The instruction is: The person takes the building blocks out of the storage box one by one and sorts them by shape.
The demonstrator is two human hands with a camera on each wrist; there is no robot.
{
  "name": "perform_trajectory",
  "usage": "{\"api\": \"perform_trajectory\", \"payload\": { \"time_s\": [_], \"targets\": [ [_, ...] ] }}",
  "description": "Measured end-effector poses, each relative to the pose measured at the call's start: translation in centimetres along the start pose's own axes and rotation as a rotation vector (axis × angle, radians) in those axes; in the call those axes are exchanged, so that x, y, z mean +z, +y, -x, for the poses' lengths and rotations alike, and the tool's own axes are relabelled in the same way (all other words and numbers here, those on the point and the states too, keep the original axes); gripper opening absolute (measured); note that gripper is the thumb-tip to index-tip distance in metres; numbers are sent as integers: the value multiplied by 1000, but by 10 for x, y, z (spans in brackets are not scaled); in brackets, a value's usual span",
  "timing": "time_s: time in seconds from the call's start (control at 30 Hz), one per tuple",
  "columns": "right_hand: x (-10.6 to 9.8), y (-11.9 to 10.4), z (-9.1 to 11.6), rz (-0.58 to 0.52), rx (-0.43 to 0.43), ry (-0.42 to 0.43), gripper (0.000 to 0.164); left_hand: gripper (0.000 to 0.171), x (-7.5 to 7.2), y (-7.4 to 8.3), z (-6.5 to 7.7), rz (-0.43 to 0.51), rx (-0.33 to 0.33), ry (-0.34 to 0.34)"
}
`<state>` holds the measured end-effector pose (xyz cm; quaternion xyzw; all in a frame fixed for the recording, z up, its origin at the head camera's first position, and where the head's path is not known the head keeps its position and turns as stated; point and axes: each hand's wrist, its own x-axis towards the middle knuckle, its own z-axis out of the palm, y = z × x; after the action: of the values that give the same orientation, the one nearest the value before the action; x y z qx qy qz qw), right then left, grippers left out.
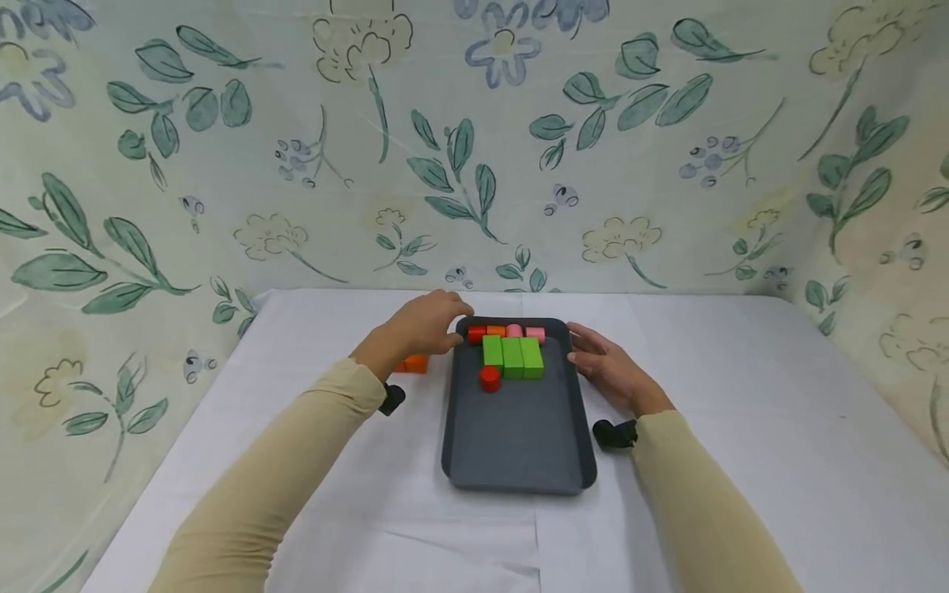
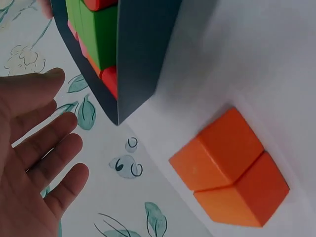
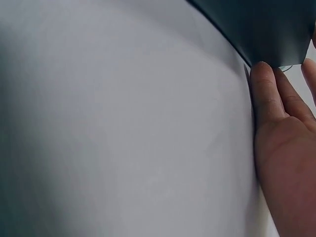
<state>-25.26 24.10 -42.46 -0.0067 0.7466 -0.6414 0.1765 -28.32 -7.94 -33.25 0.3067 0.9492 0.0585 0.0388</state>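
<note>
A dark grey tray (image 1: 519, 436) lies lengthwise on the white-covered table. In its far half sit three green blocks (image 1: 512, 357) side by side, with a red cylinder (image 1: 489, 379) at their near left. Behind them runs a row of small red (image 1: 477, 334), orange (image 1: 496, 330) and pink pieces (image 1: 535, 333). My left hand (image 1: 426, 323) is by the tray's far left corner; the left wrist view has its fingers loosely spread, holding nothing, apart from the tray wall. My right hand (image 1: 611, 371) touches the tray's right side with extended fingers (image 3: 266, 91).
Two orange blocks (image 2: 229, 170) lie together on the table left of the tray, partly behind my left wrist in the head view. The white tablecloth (image 1: 741, 395) has creases near the front. A floral curtain (image 1: 474, 148) hangs behind the table.
</note>
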Motion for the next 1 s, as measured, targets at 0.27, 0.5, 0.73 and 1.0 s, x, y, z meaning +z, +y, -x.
{"api": "perform_trajectory", "payload": {
  "time_s": [0.27, 0.5, 0.73, 1.0],
  "targets": [
    [1, -2, 1, -10, -24, -18, 72, 43, 18, 21, -15, -75, 78, -51],
    [-1, 1, 1, 24, -11, -13, 71, 37, 32, 34, -26, -33, 19, -157],
    [0, 0, 1, 15, -10, -7, 73, 42, 32, 36, -29, 39, -22, -181],
    [-1, -1, 1, 26, -18, -10, 73, 51, 24, 38, -29, 72, -42, -241]
  ]
}}
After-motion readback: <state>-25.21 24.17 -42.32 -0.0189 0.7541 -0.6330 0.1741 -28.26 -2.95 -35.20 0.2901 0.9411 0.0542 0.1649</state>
